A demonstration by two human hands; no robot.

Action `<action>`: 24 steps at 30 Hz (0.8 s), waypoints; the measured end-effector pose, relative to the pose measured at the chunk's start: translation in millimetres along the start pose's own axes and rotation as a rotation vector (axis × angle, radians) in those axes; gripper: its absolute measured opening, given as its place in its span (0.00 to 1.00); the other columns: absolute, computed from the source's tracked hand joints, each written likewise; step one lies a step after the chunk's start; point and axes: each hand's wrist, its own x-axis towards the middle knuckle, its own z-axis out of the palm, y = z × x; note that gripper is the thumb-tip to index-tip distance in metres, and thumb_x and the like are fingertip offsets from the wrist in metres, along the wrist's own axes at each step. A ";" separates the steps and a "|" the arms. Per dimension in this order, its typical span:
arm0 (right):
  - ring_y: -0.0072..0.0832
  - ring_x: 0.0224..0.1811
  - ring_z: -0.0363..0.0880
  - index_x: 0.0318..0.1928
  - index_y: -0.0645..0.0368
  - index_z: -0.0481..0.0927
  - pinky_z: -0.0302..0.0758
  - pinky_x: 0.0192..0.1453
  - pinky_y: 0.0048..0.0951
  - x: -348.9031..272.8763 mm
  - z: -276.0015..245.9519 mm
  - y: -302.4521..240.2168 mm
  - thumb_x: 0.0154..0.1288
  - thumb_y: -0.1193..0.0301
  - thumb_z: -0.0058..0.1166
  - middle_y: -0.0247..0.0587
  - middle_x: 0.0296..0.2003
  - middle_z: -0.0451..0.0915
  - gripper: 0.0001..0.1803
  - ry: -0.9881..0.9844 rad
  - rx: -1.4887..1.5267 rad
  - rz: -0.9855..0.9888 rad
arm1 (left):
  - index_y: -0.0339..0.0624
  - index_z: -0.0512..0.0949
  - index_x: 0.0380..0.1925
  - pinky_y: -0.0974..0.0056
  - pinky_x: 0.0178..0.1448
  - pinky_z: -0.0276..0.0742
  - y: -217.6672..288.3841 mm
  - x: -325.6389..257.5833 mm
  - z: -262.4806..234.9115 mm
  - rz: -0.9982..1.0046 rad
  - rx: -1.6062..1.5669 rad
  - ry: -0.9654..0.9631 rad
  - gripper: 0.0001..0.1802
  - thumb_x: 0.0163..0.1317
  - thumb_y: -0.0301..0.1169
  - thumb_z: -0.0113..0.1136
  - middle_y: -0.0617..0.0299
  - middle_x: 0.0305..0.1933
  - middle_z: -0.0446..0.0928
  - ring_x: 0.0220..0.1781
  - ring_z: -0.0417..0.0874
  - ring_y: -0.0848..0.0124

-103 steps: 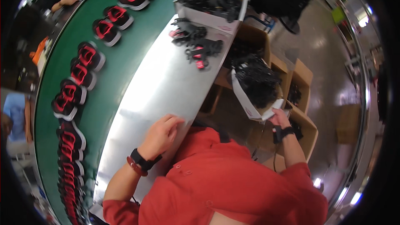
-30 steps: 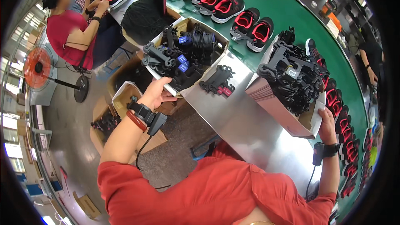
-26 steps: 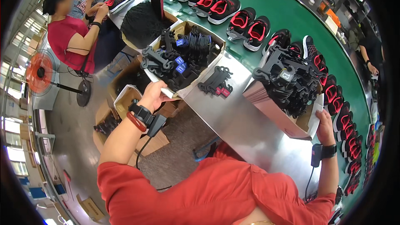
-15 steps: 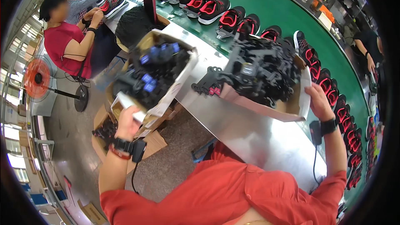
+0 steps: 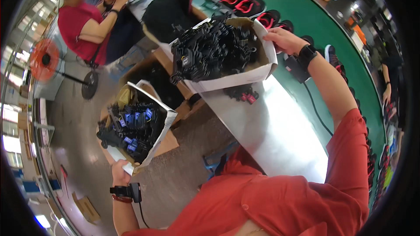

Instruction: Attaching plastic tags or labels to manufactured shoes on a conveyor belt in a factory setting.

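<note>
Left hand (image 5: 120, 172) is closed on the near corner of an open white cardboard box (image 5: 162, 136), low on our left, off the table edge. Fingers are partly behind the cardboard, so we can't tell how far they wrap underneath. Inside: black plastic hangers with blue tags (image 5: 136, 118), heaped toward the far side, some poking past the rim.

Right hand (image 5: 284, 41) has fingers bent over the right-hand wall of a second open white cardboard box (image 5: 236, 79) — partial grip, thumb position hard to read. That box sits over the far end of the shiny bare-metal table (image 5: 280, 126); we can't tell if it rests there or is held just above. It's loaded with a tangle of plain black plastic hangers (image 5: 203, 48), bare cardboard showing at the right end.

Small cluster of black hangers with red tags (image 5: 247, 96) lies on the metal just below the second box, which hides part of it. Black shoes with red linings (image 5: 249, 8) line the green belt (image 5: 308, 17) — our right arm blocks a stretch of the row. Brown cardboard carton (image 5: 168, 145) below the first box, mostly covered. Co-worker in dark red shirt (image 5: 85, 28) at upper left, blurred.
</note>
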 end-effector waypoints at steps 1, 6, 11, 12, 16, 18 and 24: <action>0.26 0.37 0.82 0.53 0.62 0.77 0.81 0.40 0.30 11.5 7.0 -3.7 0.67 0.62 0.54 0.36 0.41 0.80 0.20 0.014 -0.014 -0.003 | 0.33 0.72 0.51 0.55 0.56 0.78 2.1 -4.9 -3.2 -0.015 0.037 0.014 0.24 0.50 0.20 0.52 0.55 0.47 0.78 0.48 0.82 0.60; 0.33 0.41 0.85 0.55 0.61 0.76 0.84 0.43 0.38 56.0 -3.0 -8.7 0.67 0.62 0.51 0.42 0.43 0.82 0.21 -0.060 -0.112 -0.051 | 0.34 0.71 0.51 0.53 0.55 0.79 -44.1 9.0 -84.9 -0.047 -0.051 0.149 0.22 0.52 0.21 0.53 0.55 0.47 0.78 0.48 0.82 0.58; 0.31 0.39 0.84 0.55 0.59 0.76 0.83 0.41 0.35 76.9 11.5 -24.4 0.70 0.60 0.50 0.39 0.43 0.82 0.19 -0.040 -0.212 -0.098 | 0.36 0.71 0.49 0.47 0.57 0.78 -75.2 39.6 -133.9 -0.092 -0.196 0.252 0.20 0.53 0.20 0.53 0.54 0.47 0.78 0.50 0.81 0.54; 0.30 0.37 0.84 0.54 0.59 0.76 0.83 0.40 0.34 77.4 12.3 -20.1 0.71 0.60 0.50 0.38 0.41 0.82 0.19 0.006 -0.228 -0.082 | 0.34 0.70 0.51 0.41 0.60 0.76 -75.9 47.7 -101.8 -0.127 -0.238 0.331 0.20 0.55 0.21 0.53 0.51 0.50 0.77 0.54 0.79 0.51; 0.24 0.29 0.80 0.49 0.58 0.80 0.78 0.31 0.29 104.5 6.5 9.6 0.72 0.60 0.49 0.34 0.32 0.81 0.16 0.123 -0.383 -0.112 | 0.28 0.67 0.52 0.31 0.65 0.70 -76.7 90.0 -21.5 -0.093 -0.422 0.247 0.22 0.55 0.19 0.52 0.44 0.57 0.71 0.60 0.72 0.43; 0.20 0.22 0.72 0.43 0.61 0.82 0.66 0.23 0.28 110.4 4.8 22.4 0.72 0.60 0.50 0.31 0.24 0.76 0.17 0.189 -0.423 -0.168 | 0.28 0.67 0.51 0.31 0.64 0.70 -100.7 134.7 -19.1 -0.143 -0.512 0.211 0.21 0.56 0.20 0.51 0.42 0.56 0.71 0.60 0.72 0.42; 0.42 0.37 0.79 0.46 0.62 0.81 0.75 0.42 0.37 78.4 31.0 -5.0 0.70 0.71 0.47 0.51 0.33 0.78 0.11 0.140 -0.856 -0.359 | 0.26 0.69 0.46 0.29 0.62 0.71 -164.9 219.5 -21.3 -0.176 -0.645 0.240 0.15 0.59 0.23 0.47 0.41 0.50 0.73 0.57 0.74 0.44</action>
